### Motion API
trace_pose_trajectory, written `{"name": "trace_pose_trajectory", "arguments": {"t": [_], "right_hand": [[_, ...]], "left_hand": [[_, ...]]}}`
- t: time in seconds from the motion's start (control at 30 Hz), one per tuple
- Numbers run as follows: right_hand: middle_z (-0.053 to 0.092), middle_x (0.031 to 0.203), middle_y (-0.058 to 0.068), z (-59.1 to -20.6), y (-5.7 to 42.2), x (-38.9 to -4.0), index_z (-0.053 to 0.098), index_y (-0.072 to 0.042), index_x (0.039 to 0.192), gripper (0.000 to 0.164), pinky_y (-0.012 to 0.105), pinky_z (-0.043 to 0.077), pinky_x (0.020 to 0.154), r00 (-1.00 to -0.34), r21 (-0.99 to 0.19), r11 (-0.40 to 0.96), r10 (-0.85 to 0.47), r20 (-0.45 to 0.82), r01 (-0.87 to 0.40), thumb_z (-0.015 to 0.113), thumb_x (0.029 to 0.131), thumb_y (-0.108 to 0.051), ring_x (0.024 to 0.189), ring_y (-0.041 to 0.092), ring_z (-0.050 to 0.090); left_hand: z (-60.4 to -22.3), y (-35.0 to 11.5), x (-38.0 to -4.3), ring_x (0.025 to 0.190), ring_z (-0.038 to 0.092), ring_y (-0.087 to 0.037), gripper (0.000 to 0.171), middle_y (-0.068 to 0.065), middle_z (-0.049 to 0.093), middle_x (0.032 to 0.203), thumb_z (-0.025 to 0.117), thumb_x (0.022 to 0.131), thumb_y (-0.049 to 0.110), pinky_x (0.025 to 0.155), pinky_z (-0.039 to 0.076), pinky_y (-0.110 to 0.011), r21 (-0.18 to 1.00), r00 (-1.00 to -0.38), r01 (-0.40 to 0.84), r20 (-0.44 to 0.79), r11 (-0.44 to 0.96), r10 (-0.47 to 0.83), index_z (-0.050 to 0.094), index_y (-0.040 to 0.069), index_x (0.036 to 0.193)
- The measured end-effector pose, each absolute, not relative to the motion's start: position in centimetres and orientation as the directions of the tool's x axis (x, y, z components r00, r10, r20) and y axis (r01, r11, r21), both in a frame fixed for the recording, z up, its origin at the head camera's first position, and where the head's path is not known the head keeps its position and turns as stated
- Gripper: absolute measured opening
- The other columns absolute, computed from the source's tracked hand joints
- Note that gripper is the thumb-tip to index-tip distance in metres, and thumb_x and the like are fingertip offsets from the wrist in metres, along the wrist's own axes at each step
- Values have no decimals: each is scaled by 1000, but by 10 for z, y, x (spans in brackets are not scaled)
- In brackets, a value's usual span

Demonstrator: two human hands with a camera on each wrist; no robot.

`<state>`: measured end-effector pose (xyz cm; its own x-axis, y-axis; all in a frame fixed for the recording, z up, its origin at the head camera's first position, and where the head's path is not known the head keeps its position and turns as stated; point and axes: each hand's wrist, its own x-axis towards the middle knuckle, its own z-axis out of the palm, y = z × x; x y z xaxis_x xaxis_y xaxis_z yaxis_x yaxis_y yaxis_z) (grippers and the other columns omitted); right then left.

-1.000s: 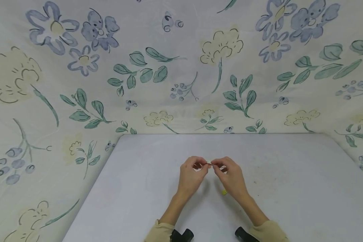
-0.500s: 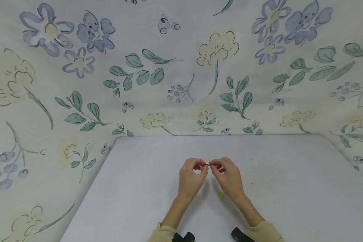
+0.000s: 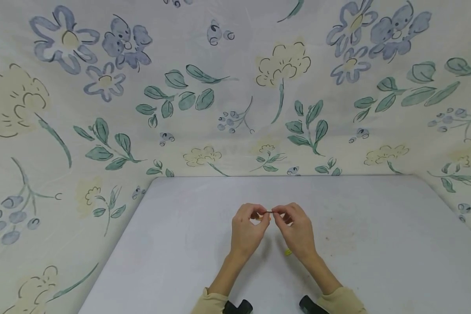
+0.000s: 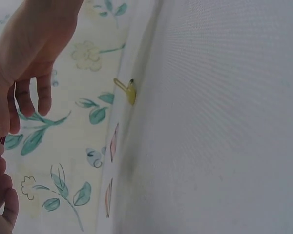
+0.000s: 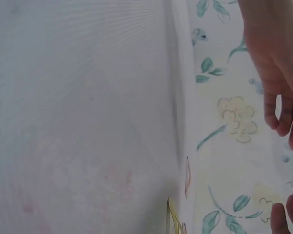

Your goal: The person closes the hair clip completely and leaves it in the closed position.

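A thin dark red strand-like piece (image 3: 269,212) spans the small gap between both hands' fingertips, above the white table; its exact kind is too small to tell. My left hand (image 3: 248,231) pinches one end between thumb and fingers. The other end is pinched by my right hand (image 3: 299,231). In the left wrist view, a bit of red (image 4: 0,141) shows at the fingertips, most of it hidden. Below the right hand, on the table, lies a small yellow item (image 3: 288,252). Seen from the left wrist, this yellow item (image 4: 130,91) has a narrow loop at one end.
The white tabletop (image 3: 172,235) spreads around and beneath the hands, with faint specks at right. A floral cloth (image 3: 235,144) rises behind the table and along its sides. Black wrist gear (image 3: 239,306) sits near each sleeve.
A pale bit seen between the fingertips a second ago gives way to a thin dark line. Both hands stay nearly in place, still pinching; the head view has shifted slightly.
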<state>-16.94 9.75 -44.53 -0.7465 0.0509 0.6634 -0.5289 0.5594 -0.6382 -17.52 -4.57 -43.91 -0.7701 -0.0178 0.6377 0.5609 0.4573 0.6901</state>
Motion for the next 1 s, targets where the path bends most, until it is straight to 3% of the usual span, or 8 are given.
{"name": "trace_pose_trajectory", "arguments": {"t": [0.17,0.37,0.6,1.0], "right_hand": [[63,83,-1,-445,97,-168,73,-8,93,15,22,50,60,-735,-627,572,59,675,-530,77,81,2,69,9,53],[63,82,0,-444,97,-166,73,-8,92,17,22,48,59,-713,-609,570,56,699,-552,78,80,3,67,8,50],[61,80,0,-443,96,-164,73,-8,91,17,21,46,58,-697,-598,567,58,714,-566,78,79,2,67,8,47],[61,80,-1,-446,97,-165,73,-9,91,18,21,46,57,-693,-589,584,61,718,-558,79,79,3,67,7,46]], "left_hand": [[-437,-46,-174,75,60,-16,6,-2,66,81,74,80,5,66,54,-37,688,-770,558,638,464,-19,70,7,84],[-434,-45,-172,74,59,-14,7,0,66,79,75,78,5,66,50,-24,679,-759,561,650,473,-33,71,8,81],[-434,-46,-171,74,61,-21,7,-1,66,79,74,77,3,65,52,-33,674,-752,567,658,474,-36,71,8,81],[-434,-46,-171,71,58,-17,2,1,66,76,73,80,9,64,48,-26,653,-745,570,666,498,-22,71,9,78]]}}
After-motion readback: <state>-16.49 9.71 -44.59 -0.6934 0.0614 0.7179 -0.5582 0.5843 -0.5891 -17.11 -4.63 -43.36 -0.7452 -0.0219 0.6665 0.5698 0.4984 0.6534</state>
